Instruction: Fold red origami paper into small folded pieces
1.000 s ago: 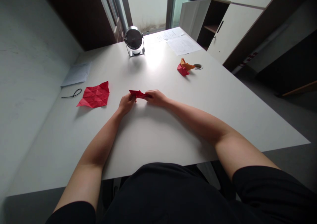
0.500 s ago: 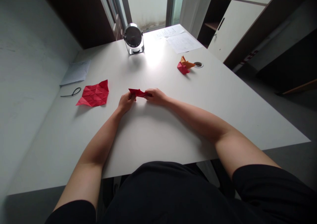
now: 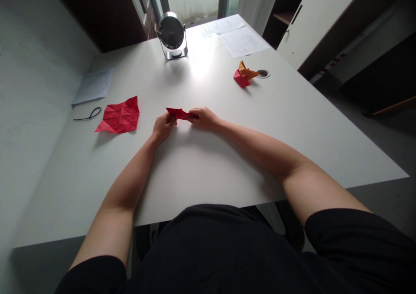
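Note:
A small piece of folded red origami paper (image 3: 179, 113) is held between my two hands, just above the white table (image 3: 201, 172). My left hand (image 3: 163, 125) grips its left part, the fingers closed on the paper. On the other side, my right hand (image 3: 204, 118) pinches the right end. Fingers cover some of the folds. To the left of my left hand lies a creased red paper sheet (image 3: 120, 116), opened out with a grid of fold lines and raised corners.
Beyond my right hand sit a red folded paper piece (image 3: 241, 79) and an orange one (image 3: 248, 72), beside a round cable hole (image 3: 263, 73). A round metal-framed device (image 3: 172, 36) stands at the back. Printed sheets (image 3: 243, 41), a black cable tie (image 3: 88, 114) and a white packet (image 3: 93, 86) lie about.
The camera view has tilted slightly downward, so the table things appear higher. Both hands keep their hold on the folded red paper, with little visible change in it.

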A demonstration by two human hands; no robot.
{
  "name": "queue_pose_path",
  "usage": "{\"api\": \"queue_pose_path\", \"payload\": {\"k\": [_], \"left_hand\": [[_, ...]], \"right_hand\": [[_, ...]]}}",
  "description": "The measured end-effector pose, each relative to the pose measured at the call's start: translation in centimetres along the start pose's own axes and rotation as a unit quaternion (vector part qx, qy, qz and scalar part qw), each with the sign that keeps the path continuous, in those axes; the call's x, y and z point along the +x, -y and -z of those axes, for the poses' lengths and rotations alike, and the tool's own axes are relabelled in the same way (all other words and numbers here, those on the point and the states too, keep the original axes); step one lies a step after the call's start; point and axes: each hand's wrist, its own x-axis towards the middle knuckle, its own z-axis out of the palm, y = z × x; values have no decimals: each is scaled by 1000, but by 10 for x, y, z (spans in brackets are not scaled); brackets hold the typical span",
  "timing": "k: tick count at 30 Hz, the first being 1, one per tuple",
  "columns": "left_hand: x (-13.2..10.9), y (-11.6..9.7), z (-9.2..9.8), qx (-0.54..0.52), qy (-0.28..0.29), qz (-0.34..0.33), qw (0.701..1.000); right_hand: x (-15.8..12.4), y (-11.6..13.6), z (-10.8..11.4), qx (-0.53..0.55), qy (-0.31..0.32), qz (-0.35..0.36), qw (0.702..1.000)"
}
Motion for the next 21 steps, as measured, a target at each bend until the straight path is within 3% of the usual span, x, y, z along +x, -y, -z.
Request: {"api": "queue_pose_path", "payload": {"k": [21], "left_hand": [[-1,-1,1,8,1,-8,1000]], "right_hand": [[0,-7,-6,9,-13,-1,1000]]}}
